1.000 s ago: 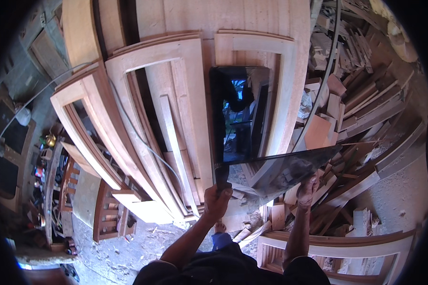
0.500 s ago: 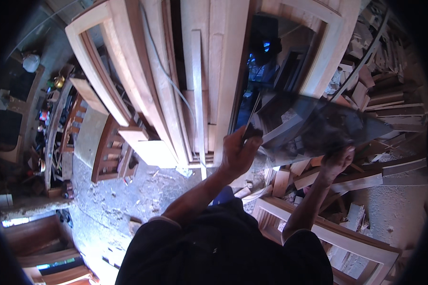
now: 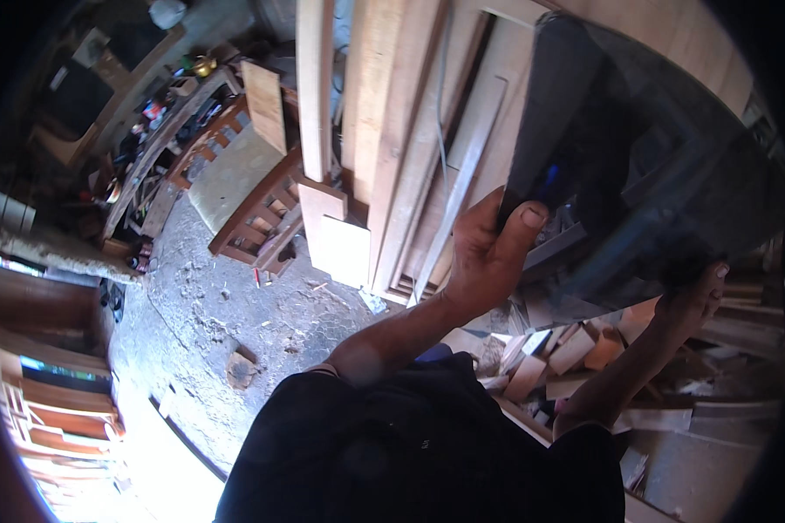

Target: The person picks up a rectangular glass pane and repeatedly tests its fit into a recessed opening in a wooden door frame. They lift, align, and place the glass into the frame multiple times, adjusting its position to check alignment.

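A large dark, glossy glass pane (image 3: pixel 624 157) fills the upper right of the head view, with dim reflections in it. My left hand (image 3: pixel 495 244) is closed on its lower left edge, thumb pressed on the near face. My right hand (image 3: pixel 693 296) grips the lower edge farther right, its fingers partly hidden against the dark glass. Just left of and behind the pane lean pale wooden boards and door frames (image 3: pixel 392 105), with a thin pale strip (image 3: pixel 462 174) standing among them and a grey cable running down them.
A wooden bench (image 3: pixel 253 222) stands left of the boards beside a cluttered shelf (image 3: pixel 157 144). Grey rough concrete floor (image 3: pixel 235 322) lies below, with a small block (image 3: pixel 241 370) on it. A pile of wood offcuts (image 3: pixel 567 370) is at lower right; more wooden furniture (image 3: pixel 52 401) is at lower left.
Both hands have lifted the pane up and to the right, away from the frame opening where it was. The view has turned, bringing more floor and the left side into sight.
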Tool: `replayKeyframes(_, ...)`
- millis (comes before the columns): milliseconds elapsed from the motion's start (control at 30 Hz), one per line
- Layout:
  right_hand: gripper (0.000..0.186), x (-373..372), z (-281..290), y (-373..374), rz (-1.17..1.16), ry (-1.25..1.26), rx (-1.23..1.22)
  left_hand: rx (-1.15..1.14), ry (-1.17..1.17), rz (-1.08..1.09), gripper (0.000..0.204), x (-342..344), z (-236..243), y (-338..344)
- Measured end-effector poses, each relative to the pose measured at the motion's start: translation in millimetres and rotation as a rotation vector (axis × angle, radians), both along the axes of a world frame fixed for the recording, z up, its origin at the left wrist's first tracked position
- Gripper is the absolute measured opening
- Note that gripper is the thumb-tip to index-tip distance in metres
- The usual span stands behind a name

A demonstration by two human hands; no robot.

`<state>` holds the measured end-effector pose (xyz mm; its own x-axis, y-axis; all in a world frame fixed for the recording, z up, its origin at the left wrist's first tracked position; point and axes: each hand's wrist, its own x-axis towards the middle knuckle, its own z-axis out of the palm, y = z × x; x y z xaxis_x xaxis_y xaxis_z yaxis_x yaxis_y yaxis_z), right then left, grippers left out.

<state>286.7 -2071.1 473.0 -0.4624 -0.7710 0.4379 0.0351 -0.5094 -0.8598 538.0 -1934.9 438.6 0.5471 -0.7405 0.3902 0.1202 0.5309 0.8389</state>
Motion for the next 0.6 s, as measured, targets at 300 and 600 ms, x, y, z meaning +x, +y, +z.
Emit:
replayKeyframes(300, 0.037, 113.0, 27.2, 25.6, 0.491, -0.005, -0.105, -0.036, 0.079, 0.223, 0.029, 62.7, 17.5, 81.2)
replayKeyframes(600, 0.08, 232.9, 75.8, 127.4, 0.472, 0.106, 0.139, -0.123, 0.016, 0.566, 0.037, 123.1, 56.3, 206.5)
